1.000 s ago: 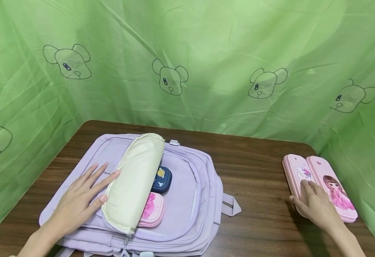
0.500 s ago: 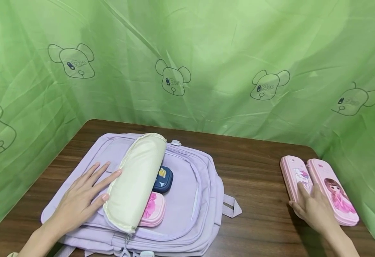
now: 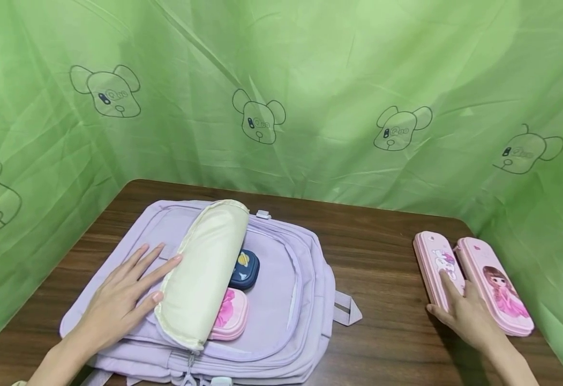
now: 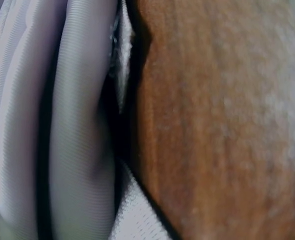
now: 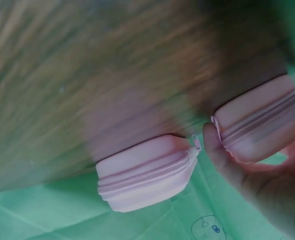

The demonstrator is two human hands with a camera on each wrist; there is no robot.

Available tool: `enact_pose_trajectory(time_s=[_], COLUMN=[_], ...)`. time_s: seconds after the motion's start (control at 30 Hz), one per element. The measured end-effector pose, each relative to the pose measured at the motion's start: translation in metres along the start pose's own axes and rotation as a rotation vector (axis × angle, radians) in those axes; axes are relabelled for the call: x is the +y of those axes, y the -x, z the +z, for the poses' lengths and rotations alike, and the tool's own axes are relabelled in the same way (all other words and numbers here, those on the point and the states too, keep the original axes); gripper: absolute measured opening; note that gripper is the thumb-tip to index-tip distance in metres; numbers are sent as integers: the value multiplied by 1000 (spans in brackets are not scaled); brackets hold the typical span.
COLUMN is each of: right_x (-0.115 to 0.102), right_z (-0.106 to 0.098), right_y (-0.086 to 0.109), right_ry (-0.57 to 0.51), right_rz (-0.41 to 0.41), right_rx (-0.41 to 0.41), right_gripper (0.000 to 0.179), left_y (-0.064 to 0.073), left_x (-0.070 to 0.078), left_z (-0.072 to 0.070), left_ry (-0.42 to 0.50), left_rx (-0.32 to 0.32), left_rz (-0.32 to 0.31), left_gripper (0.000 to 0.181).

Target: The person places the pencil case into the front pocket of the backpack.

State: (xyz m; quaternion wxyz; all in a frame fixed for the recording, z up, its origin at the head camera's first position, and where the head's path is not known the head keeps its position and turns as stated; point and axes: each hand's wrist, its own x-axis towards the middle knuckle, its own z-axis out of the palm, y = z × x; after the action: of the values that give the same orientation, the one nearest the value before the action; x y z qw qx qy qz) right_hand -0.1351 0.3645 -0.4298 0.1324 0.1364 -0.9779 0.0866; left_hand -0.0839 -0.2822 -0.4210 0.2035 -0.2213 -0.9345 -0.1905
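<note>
My left hand (image 3: pixel 114 300) lies with spread fingers on the lilac backpack (image 3: pixel 271 332), its fingertips at the edge of the folded-back cream-lined flap (image 3: pixel 204 279). Under that flap, a navy case with a planet print (image 3: pixel 245 269) and a pink case with a bow (image 3: pixel 230 316) peek out. At the right, my right hand (image 3: pixel 466 316) grips the near end of a pink pencil case with a white cartoon figure (image 3: pixel 433 257). The right wrist view has thumb and fingers on either side of this zipped case (image 5: pixel 262 120). Beside it lies another pink pencil case with a doll print (image 3: pixel 498 289).
The brown wooden table (image 3: pixel 377 257) bears everything. Green cloth with bear-head drawings (image 3: pixel 310 96) encloses the back and sides. A strap loop (image 3: pixel 347 308) sticks out from the backpack's right side. In the left wrist view, the backpack's padded side (image 4: pixel 82 125) meets the tabletop.
The cartoon-figure pencil case has shifted slightly left with my right hand, and the gap to the doll-print case has widened. My left hand stays in place on the backpack.
</note>
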Motion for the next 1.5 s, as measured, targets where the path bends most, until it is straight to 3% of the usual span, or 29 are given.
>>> enact_pose_trajectory(time_s=[0.33,0.47,0.67,0.87,1.0,1.3,1.5], right_x=[-5,-18,-61,-122,-150,-189,-204], right_z=[-16,-27,-44,-50,-45,-30,-24], right_y=[-8,-10,-18,-26,-28,-22,-22], right_ry=[-31,-76,-143,-203,-194,-210,-253], right_rz=[-27,-64,-151,-263,-343,-500,-580], right_rx=[-41,2,89,49,32,17,-19], right_gripper=[82,79,80,78,77,75,71], left_y=[2,2,0,2,2,1,2], left_x=[0,0,0,-1,1,2,2], left_z=[2,1,0,-1,1,2,0], left_ry=[-5,-2,-2,-6,-7,17,20], left_rx=[9,9,5,-4,8,-5,-14], left_rz=[-2,0,3,-4,-3,-24,-33], left_gripper=[53,54,54,53,54,55,55])
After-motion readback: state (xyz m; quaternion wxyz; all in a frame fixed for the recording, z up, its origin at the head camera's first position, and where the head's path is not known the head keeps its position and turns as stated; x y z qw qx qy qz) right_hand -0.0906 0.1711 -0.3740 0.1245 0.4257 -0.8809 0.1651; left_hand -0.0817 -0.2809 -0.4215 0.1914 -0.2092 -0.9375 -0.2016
